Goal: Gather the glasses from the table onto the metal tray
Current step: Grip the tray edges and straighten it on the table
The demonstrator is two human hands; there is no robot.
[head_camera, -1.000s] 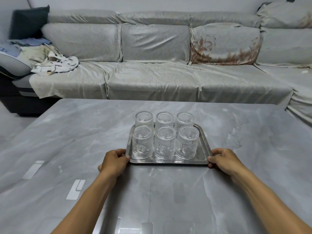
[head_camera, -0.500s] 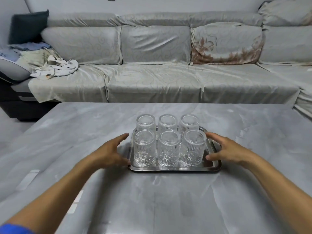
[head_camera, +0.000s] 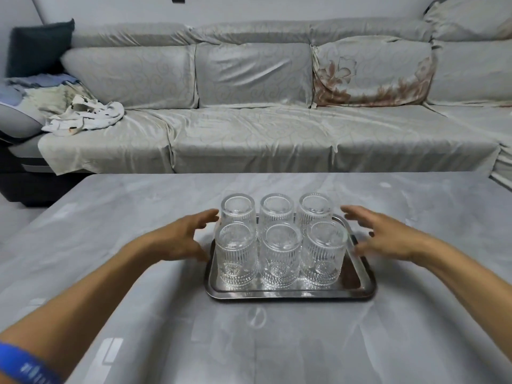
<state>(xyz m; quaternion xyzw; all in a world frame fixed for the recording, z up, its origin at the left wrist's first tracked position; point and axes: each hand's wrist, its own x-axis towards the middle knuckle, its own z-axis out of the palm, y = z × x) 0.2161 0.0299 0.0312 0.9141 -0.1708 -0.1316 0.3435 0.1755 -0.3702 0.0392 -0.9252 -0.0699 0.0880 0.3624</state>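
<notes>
Six glasses (head_camera: 277, 239) stand on the metal tray (head_camera: 291, 294); left hand (head_camera: 180, 239) and right hand (head_camera: 388, 236), fingers spread and empty, flank its short edges.

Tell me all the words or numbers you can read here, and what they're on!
No text here can be read.
Blue wristband on the left arm: pale marks, too blurred to read.
Clear ribbed glasses on the shiny metal tray: round embossed emblems, no legible letters.
Grey marble-look table, grey sofa: no writing.
</notes>
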